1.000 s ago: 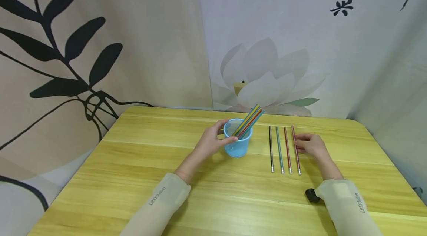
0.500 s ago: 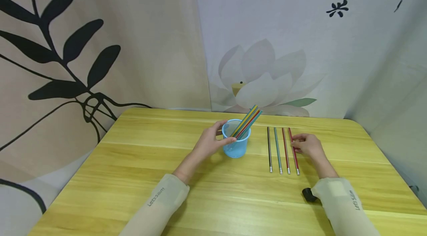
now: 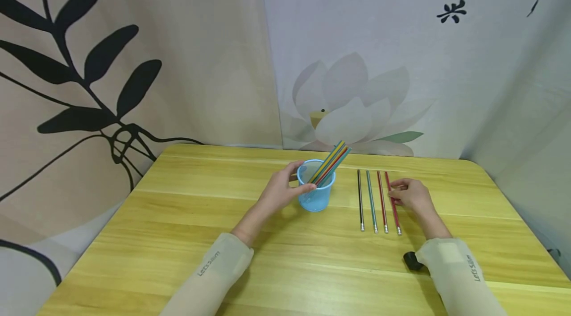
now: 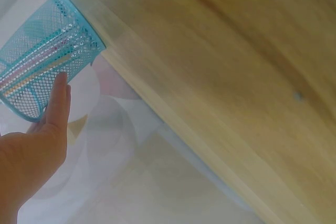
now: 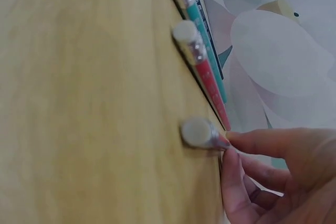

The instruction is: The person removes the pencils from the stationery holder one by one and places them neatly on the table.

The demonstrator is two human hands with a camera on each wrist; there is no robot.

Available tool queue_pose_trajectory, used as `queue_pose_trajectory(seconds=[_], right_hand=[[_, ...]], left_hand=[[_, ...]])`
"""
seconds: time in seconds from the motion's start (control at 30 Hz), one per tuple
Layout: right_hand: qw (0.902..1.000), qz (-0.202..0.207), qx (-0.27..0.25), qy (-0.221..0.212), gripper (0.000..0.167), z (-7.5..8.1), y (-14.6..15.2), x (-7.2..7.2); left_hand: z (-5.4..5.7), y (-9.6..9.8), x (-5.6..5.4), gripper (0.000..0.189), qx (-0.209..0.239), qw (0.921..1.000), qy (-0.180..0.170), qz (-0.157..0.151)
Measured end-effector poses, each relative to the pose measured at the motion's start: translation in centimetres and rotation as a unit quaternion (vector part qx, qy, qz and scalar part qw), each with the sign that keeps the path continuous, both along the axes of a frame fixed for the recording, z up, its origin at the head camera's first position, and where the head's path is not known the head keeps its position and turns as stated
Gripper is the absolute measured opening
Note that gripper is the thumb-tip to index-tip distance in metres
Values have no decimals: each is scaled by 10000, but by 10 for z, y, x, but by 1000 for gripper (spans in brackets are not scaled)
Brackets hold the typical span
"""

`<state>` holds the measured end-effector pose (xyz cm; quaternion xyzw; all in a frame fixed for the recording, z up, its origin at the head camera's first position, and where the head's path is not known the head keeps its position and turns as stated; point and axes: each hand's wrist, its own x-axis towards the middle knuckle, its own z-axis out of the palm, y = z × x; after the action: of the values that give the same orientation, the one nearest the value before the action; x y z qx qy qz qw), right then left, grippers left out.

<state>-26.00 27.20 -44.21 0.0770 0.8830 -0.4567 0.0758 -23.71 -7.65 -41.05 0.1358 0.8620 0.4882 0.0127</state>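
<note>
My left hand holds a light blue mesh pencil cup at its rim, thumb on the near side and fingers on the far side. Several pencils in yellow, red and teal lean rightward inside it. To the right, my right hand pinches the rightmost red pencil between thumb and fingertips. That pencil's white eraser shows up close in the right wrist view, against the wood. Beside it lie another red pencil, a teal pencil and a black pencil, roughly parallel, erasers toward me.
The wooden table carries everything. A printed curtain hangs along its back edge. Near my right cuff is a small black object, its kind unclear.
The right hand and the pencil it touches shift very slightly; the pencil tilts a little more against its neighbour. The left hand and cup stay put. The head view moves slightly.
</note>
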Motion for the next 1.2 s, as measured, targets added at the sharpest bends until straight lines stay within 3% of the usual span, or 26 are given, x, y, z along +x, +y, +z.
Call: queue_pose_trajectory(seconds=[0.23, 0.43, 0.8, 1.2], right_hand=[[9986, 76, -519, -83, 46, 5, 6, 3], [9944, 99, -1054, 62, 48, 18, 6, 5], [9886, 161, -1299, 748, 44, 36, -18, 5], [9844, 127, -1471, 960, 38, 49, -47, 9]], left_hand=[[0, -1, 0, 74, 16, 9999, 49, -96], [-1, -1, 0, 74, -2, 10000, -10, -11], [1, 0, 2, 75, 36, 10000, 9, -1], [0, 1, 3, 76, 9, 10000, 57, -29]])
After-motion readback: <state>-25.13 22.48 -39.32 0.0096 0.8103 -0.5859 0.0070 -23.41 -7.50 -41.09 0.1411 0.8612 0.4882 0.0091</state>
